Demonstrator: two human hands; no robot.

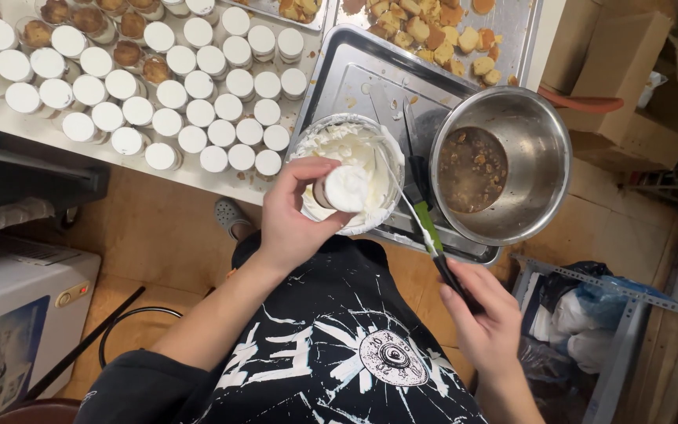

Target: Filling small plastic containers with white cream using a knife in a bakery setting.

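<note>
Cream-topped cup [344, 188] pinched in left hand [296, 216] over cream bowl [386, 141] (near tray edge), right hand [484, 314] gripping spatula [425, 224].

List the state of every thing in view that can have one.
Small cup: filled with cream, held in left hand.
Cream bowl: partly full.
Spatula: gripped by right hand.
Steel bowl: brown liquid at bottom.
Table cups: mostly cream-topped.
</note>
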